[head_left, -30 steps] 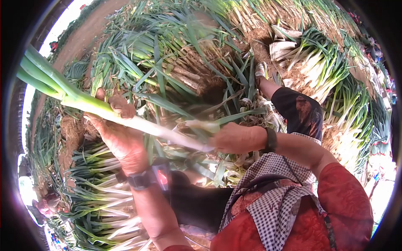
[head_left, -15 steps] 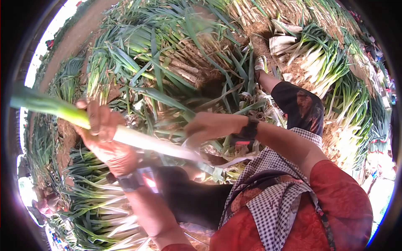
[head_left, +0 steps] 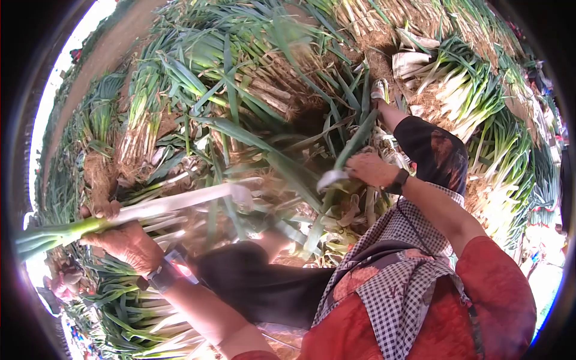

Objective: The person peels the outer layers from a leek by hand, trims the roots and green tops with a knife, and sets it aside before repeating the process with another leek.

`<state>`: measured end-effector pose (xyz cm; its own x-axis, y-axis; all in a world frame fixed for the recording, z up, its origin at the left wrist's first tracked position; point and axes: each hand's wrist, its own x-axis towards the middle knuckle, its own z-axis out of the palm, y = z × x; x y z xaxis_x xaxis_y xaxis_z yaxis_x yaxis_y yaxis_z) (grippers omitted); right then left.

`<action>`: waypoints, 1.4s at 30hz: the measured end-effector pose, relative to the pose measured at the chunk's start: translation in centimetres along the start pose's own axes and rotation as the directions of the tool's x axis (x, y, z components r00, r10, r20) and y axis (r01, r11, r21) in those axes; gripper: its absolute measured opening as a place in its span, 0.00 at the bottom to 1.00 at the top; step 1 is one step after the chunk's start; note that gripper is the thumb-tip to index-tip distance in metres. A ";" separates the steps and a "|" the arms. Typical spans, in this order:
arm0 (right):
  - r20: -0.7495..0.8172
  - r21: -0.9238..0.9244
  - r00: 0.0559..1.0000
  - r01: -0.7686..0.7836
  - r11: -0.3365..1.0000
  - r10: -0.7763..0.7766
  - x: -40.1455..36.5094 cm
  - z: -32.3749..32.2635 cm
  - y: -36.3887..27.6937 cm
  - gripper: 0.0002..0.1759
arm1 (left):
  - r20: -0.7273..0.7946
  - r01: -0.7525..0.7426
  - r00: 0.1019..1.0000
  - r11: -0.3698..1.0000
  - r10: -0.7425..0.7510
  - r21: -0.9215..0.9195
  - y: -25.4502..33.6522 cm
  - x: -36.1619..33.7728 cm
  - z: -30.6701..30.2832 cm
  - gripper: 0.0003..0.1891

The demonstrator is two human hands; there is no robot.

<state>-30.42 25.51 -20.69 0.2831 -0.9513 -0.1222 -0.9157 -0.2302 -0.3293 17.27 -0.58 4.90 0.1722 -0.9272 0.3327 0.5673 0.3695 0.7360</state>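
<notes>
My left hand (head_left: 129, 243) is closed around a long green onion (head_left: 180, 203), near where its white shaft turns green. The pale shaft points right and its end is blurred; the leaves run off to the left edge. At the right, the fingers of my right hand (head_left: 373, 169) are bent in against a peeled-off outer leaf (head_left: 354, 144), green above with a whitish lower end. Part of that grip is hidden. Below and between both hands lie loose leaves and peelings (head_left: 336, 225).
A heap of untrimmed green onions (head_left: 264, 84) lies ahead. Cleaned white-stemmed ones lie in rows at the right (head_left: 459, 99) and in a pile at lower left (head_left: 144, 312). My bent legs, one knee (head_left: 234, 258) and a shoe (head_left: 379, 90) frame the peelings.
My left hand has moved left and down with the green onion, now nearly level. My right hand has come away from the shaft to the right, with the peeled leaf.
</notes>
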 end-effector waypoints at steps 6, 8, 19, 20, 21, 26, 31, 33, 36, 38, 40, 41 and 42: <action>-0.393 0.449 0.919 0.225 0.865 -0.035 9.4 -10.3 -15.6 0.21 | 0.070 0.138 0.988 0.989 -0.135 -0.044 -1.3 -0.9 0.8 0.31; -0.369 0.462 0.923 0.279 0.842 -0.103 11.1 -11.0 -17.6 0.21 | -0.135 0.097 0.986 0.995 -0.098 -0.011 -2.2 -1.4 2.4 0.31; -0.345 0.827 0.938 0.311 0.467 -0.013 11.4 -14.2 -18.4 0.06 | 0.211 0.292 0.946 0.929 -0.246 -0.227 -5.8 -4.4 7.6 0.26; -0.239 0.932 0.970 0.220 0.290 0.033 10.9 -14.0 -18.3 0.06 | 0.226 0.305 0.940 0.924 -0.255 -0.229 -5.7 -4.1 7.4 0.26; -0.129 0.988 0.988 0.121 0.095 0.079 10.4 -13.8 -18.2 0.06 | 0.240 0.318 0.934 0.919 -0.263 -0.232 -5.7 -3.5 7.0 0.26; -0.195 0.942 0.981 0.190 0.276 -0.008 6.5 -13.4 -15.8 0.08 | 0.100 0.346 0.938 0.896 -0.331 -0.280 -5.5 -1.9 5.4 0.24; 0.063 0.165 0.947 0.302 0.939 -0.315 1.3 -7.8 -7.9 0.07 | 0.049 0.245 0.968 0.970 -0.244 -0.005 -5.6 -2.0 5.6 0.22; 0.216 0.075 0.945 0.235 0.969 -0.246 0.4 -8.3 -7.4 0.08 | -0.010 0.224 0.975 0.975 -0.224 -0.008 -5.1 -1.9 5.9 0.22; 0.035 0.234 0.984 0.160 0.959 -0.173 2.0 -9.9 -9.3 0.10 | -0.074 0.227 0.971 0.974 -0.227 -0.015 -5.3 -2.4 6.3 0.19; -0.311 0.363 0.943 0.237 0.901 -0.123 5.4 -10.8 -12.5 0.14 | -0.097 0.228 0.968 0.973 -0.230 -0.024 -5.6 -2.5 6.6 0.17; -0.461 0.432 0.884 0.302 0.850 -0.080 7.4 -11.7 -16.0 0.18 | -0.024 0.261 0.965 0.964 -0.263 -0.055 -6.1 -2.3 6.1 0.17; -0.411 0.483 0.909 0.284 0.828 -0.072 7.9 -13.2 -17.7 0.17 | -0.022 0.262 0.964 0.963 -0.264 -0.058 -6.3 -2.5 6.4 0.17; -0.358 0.531 0.931 0.263 0.806 -0.067 8.2 -14.0 -18.7 0.17 | -0.021 0.262 0.964 0.963 -0.264 -0.062 -6.4 -2.6 6.5 0.17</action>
<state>-14.99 19.11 -2.40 0.2231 -0.9438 0.2438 -0.5120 -0.3262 -0.7946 8.00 -0.10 3.17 0.0329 -0.9929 0.1142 0.6418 0.1086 0.7591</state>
